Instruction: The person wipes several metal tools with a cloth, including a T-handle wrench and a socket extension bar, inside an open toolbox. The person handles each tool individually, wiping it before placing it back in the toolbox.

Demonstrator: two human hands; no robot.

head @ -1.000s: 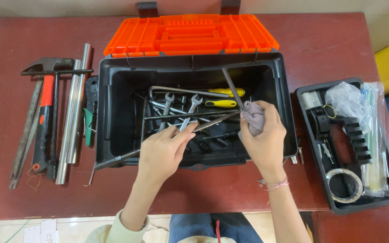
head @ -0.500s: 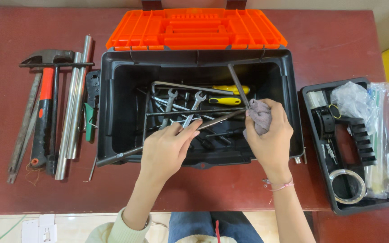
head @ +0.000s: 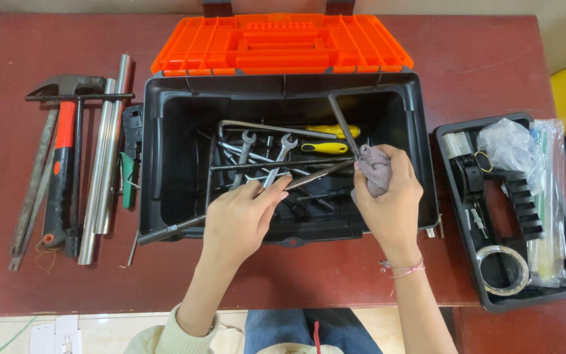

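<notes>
left hand (head: 240, 216) pinches one long metal rod (head: 244, 200) across the toolbox's (head: 165, 157) front rim | right hand (head: 391, 200) clutches one grey rag (head: 376, 172) round one angled bar (head: 343, 124) | inside: two spanners (head: 276, 160), two yellow screwdrivers (head: 329, 139) | table's left edge: one hammer (head: 60, 157), two steel tubes (head: 105, 157) | right edge: one black tray (head: 486, 288)

Both hands are over the open black toolbox (head: 165, 164), and its floor is crowded: spanners (head: 266, 157), a long rod (head: 276, 165) and yellow-handled screwdrivers (head: 325, 139) cross each other mid-box. There's bare floor along the box's left wall. The raised orange lid (head: 283, 44) blocks the far side. Left of the box, a hammer (head: 60, 157) and steel tubes (head: 103, 151) fill the table (head: 492, 65); the black tray (head: 456, 196) closes off the right. Open table shows at the far corners and along the near edge.
</notes>
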